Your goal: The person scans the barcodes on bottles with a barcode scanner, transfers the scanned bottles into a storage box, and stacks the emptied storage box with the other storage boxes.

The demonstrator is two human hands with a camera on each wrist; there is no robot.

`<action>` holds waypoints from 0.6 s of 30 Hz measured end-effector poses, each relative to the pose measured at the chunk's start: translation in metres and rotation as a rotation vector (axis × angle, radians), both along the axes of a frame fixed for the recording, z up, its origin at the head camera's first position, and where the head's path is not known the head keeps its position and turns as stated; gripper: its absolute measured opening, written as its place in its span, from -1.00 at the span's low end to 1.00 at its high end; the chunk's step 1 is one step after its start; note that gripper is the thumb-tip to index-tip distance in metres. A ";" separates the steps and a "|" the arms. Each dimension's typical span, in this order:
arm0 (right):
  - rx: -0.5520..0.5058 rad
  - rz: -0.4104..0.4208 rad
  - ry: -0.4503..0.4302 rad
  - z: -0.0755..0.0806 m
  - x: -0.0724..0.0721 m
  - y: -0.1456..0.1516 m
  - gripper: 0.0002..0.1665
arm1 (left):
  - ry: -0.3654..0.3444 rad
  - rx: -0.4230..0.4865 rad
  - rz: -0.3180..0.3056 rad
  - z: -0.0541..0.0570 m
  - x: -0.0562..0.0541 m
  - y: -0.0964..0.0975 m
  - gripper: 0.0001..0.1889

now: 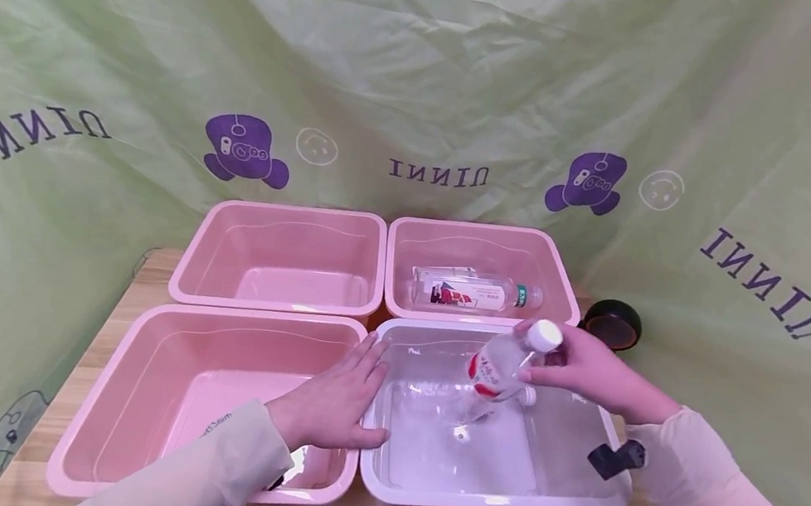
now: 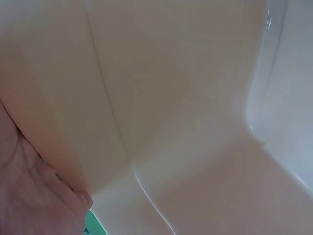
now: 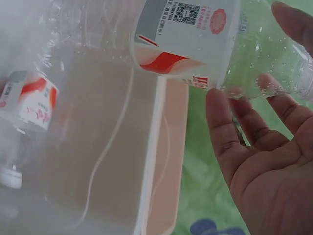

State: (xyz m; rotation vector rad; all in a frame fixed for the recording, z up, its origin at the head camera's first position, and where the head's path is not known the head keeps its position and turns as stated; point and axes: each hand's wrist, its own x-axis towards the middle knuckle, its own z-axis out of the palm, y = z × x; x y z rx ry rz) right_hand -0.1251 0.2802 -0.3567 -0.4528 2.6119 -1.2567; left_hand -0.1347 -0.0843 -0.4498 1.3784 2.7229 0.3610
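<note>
My right hand grips a clear plastic bottle by its upper part, below the white cap. The bottle tilts over the white basin. In the right wrist view, the thumb and fingers lie on both sides of the bottle, above its red-and-white label. A second bottle with a similar label lies inside the white basin. My left hand, fingers straight, rests at the adjoining rims of the white basin and the front left pink basin. The left wrist view shows part of the palm beside a basin wall.
Behind stand two more pink basins: the back left one and the back right one, which holds lying clear bottles. A black round object sits at the right. The wooden table meets a green printed curtain.
</note>
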 end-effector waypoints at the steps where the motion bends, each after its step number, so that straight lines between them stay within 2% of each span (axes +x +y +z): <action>1: -0.033 -0.017 -0.001 0.001 0.001 0.006 -0.35 | -0.002 0.001 0.000 0.000 0.000 0.000 -0.11; 4: -0.142 -0.063 0.019 0.004 0.002 0.026 -0.40 | -0.004 0.004 0.000 -0.001 -0.001 0.001 -0.11; 7: -0.298 -0.102 0.015 0.005 0.000 0.045 -0.52 | -0.002 0.005 0.001 -0.002 -0.001 0.001 -0.11; 11: -0.468 -0.132 0.000 0.006 -0.004 0.066 -0.48 | 0.002 0.010 -0.002 -0.003 -0.002 0.001 -0.10; 15: -0.499 -0.164 0.003 0.007 -0.006 0.083 -0.51 | -0.005 0.005 0.008 -0.004 -0.002 0.003 -0.08; 18: -0.580 -0.178 0.004 0.007 -0.006 0.096 -0.52 | -0.016 -0.011 0.017 -0.005 -0.002 0.007 -0.05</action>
